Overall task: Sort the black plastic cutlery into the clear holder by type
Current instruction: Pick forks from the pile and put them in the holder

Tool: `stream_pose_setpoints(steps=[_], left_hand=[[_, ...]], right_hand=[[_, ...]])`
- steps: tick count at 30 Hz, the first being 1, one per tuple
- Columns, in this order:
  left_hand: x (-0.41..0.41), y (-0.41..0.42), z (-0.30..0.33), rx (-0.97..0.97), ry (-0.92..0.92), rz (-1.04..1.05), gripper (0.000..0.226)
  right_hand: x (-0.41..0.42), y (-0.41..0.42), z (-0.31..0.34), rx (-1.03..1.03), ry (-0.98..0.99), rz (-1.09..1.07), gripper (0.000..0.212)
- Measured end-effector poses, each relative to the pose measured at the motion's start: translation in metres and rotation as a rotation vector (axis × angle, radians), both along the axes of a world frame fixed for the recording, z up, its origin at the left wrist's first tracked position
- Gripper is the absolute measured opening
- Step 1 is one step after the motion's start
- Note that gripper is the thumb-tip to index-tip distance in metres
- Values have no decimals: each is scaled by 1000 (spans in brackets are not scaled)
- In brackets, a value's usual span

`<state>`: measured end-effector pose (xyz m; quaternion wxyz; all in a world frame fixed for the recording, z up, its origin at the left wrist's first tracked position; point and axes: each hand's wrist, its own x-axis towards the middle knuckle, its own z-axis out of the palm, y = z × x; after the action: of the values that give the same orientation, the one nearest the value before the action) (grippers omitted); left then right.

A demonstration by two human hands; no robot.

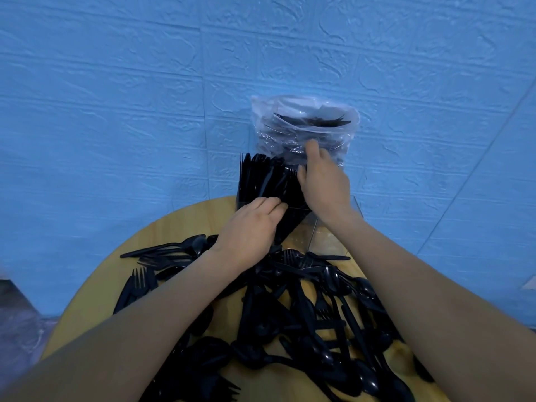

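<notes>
Your right hand (324, 181) reaches over the clear holder (327, 227), its grip loosely apart, thumb up and fingertips on the upright black cutlery (266, 178) standing in the holder's left compartment. Your left hand (252, 230) lies palm down, fingers straight against the same bundle. Behind stands a plastic bag (304, 126); loose forks and spoons (304, 314) cover the round worktop (179, 224).
</notes>
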<state>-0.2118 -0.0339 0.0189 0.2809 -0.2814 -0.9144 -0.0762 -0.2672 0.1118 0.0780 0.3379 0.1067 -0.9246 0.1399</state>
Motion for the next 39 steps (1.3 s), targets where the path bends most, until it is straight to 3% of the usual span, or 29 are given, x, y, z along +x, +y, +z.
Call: stream_pose_setpoints(steps=[3, 5, 7, 11, 15, 18, 20, 24, 30, 33, 39], left_hand=[[1, 0, 0, 1, -14, -1, 47], [2, 0, 0, 3, -16, 1, 48], [2, -1, 0, -5, -9, -2, 49], [5, -2, 4, -36, -27, 5, 51], [14, 0, 10, -13, -140, 29, 53], [29, -1, 10, 47, -163, 39, 50], [41, -1, 5, 104, -195, 41, 44], [57, 7, -8, 141, -354, 90, 39], [59, 26, -17, -51, -446, 141, 35], [61, 25, -16, 60, -497, 147, 20], [68, 14, -4, 187, -487, 144, 12]], right_hand=[[0, 2, -6, 129, 59, 64, 21], [0, 2, -15, 233, 79, 56, 33], [2, 2, -19, 292, -7, 50, 44], [5, 8, -11, 325, -148, 81, 44], [23, 15, -3, 142, -210, 81, 47], [51, 29, -7, -97, -108, 82, 39], [72, 40, -19, -184, -145, 96, 31], [115, 57, -55, -244, -317, 155, 20], [145, 68, -85, -233, -542, 173, 21], [150, 74, -88, -235, -579, 145, 24], [152, 85, -90, -261, -568, 44, 24]])
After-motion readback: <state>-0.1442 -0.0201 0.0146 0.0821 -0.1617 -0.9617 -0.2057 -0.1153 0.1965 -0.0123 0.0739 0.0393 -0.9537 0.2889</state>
